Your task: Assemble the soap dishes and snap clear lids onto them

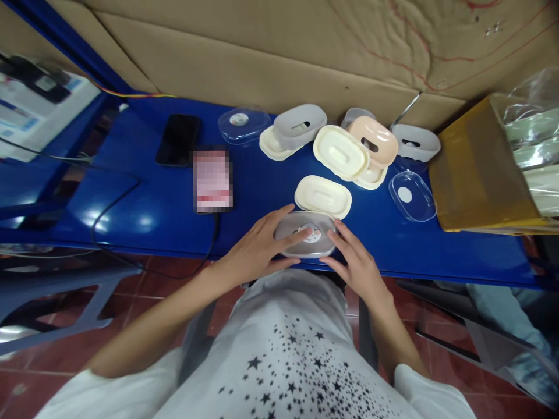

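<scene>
A grey oval box [301,249] with a round sticker lies at the front edge of the blue table. Wrapped round its left end is my left hand [262,243], with a finger reaching across its top to the sticker. My right hand [354,259] holds the right end between thumb and fingers. Just behind the box is a cream oval tray [323,196]. Further back, a cream piece [340,152] leans against a peach slotted cover [378,139]. A grey slotted cover [301,125] rests on another cream piece [271,144].
Clear lids [243,129] [413,196] lie at both sides of the parts, with another grey cover [417,142] near the carton [471,169]. A phone [178,139] and a blurred pink item [213,180] with a cable are at the left. Cardboard [262,58] stands behind.
</scene>
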Action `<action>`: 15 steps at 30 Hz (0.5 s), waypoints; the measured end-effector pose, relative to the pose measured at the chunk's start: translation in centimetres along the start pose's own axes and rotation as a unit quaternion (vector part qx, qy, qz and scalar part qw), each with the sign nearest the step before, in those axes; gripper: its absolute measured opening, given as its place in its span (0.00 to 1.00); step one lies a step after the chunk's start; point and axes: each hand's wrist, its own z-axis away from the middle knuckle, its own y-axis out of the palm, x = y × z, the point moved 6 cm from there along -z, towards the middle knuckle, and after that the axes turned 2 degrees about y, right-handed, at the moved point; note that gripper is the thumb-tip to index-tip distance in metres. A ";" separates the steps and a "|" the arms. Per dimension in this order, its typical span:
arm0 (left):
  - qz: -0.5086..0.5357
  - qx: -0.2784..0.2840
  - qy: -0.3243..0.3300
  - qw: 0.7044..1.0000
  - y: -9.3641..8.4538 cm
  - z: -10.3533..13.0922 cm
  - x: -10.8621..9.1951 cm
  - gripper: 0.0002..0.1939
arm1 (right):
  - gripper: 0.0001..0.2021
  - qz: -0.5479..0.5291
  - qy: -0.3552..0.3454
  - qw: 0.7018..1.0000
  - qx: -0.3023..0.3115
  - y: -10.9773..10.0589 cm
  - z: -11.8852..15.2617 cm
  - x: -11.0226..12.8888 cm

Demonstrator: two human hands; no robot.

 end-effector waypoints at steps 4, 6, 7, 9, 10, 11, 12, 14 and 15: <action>0.012 0.001 -0.013 1.000 -0.4 0.2 -0.1 0.34 | 0.43 0.028 -0.016 0.999 0.014 0.3 -0.1 0.1; 0.009 0.008 -0.036 0.999 -1.0 0.4 0.2 0.31 | 0.42 0.036 -0.027 0.998 0.032 0.4 -0.2 0.2; 0.004 0.014 -0.051 0.999 -1.4 0.4 0.5 0.30 | 0.42 0.036 -0.029 0.998 0.038 0.4 -0.3 0.2; -0.018 0.024 -0.077 0.997 -2.3 0.5 1.1 0.28 | 0.42 0.030 -0.023 0.999 0.036 0.3 -0.5 0.1; -0.033 0.024 -0.090 0.995 -2.8 0.4 1.5 0.27 | 0.42 0.028 -0.015 0.999 0.031 0.1 -0.6 -0.1; -0.051 0.019 -0.102 0.993 -3.3 0.4 2.0 0.27 | 0.42 0.030 -0.004 0.999 0.024 0.0 -0.8 -0.3; -0.071 0.011 -0.115 0.991 -3.7 0.2 2.4 0.27 | 0.42 0.037 0.008 0.999 0.019 -0.1 -0.9 -0.6; -0.113 -0.019 -0.137 0.984 -4.3 -0.1 3.2 0.27 | 0.41 0.064 0.031 0.997 0.017 -0.2 -1.3 -1.2; -0.131 -0.037 -0.146 0.980 -4.6 -0.4 3.5 0.28 | 0.40 0.079 0.040 0.996 0.019 -0.1 -1.5 -1.6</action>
